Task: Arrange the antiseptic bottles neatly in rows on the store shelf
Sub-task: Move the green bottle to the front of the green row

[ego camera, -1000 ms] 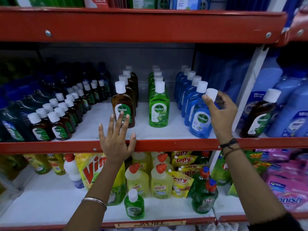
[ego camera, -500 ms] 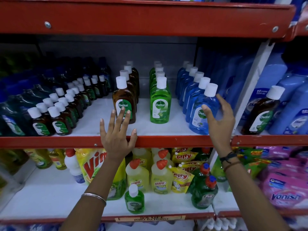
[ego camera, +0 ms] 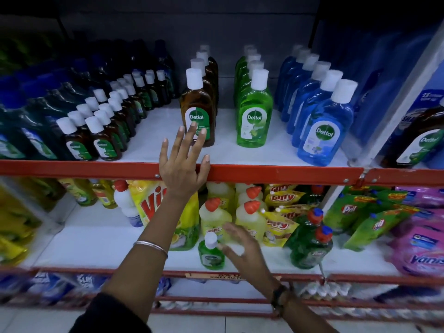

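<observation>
Three rows of antiseptic bottles stand on the upper white shelf (ego camera: 158,140): brown ones (ego camera: 197,111), green ones (ego camera: 254,116) and blue ones (ego camera: 323,135), all white-capped. Small brown bottles (ego camera: 96,138) fill two rows at the left. My left hand (ego camera: 183,164) rests open over the red shelf edge (ego camera: 276,173), fingertips in front of the front brown bottle. My right hand (ego camera: 242,248), blurred, is open on the lower shelf just right of a small green bottle (ego camera: 211,254); I cannot tell whether it touches it.
The lower shelf holds yellow Harpic bottles (ego camera: 211,219), a Vim pouch (ego camera: 151,205), Giffy pouches (ego camera: 280,224), green Pril bottles (ego camera: 310,246) and pink Vanish packs (ego camera: 422,248). A lone brown bottle (ego camera: 420,140) stands beyond the white upright at right. Dark green refill pouches (ego camera: 31,121) crowd the left.
My right hand has left the front blue bottle and dropped to the lower shelf beside the small green bottle. The view has tilted downward. My left hand stays at the shelf edge.
</observation>
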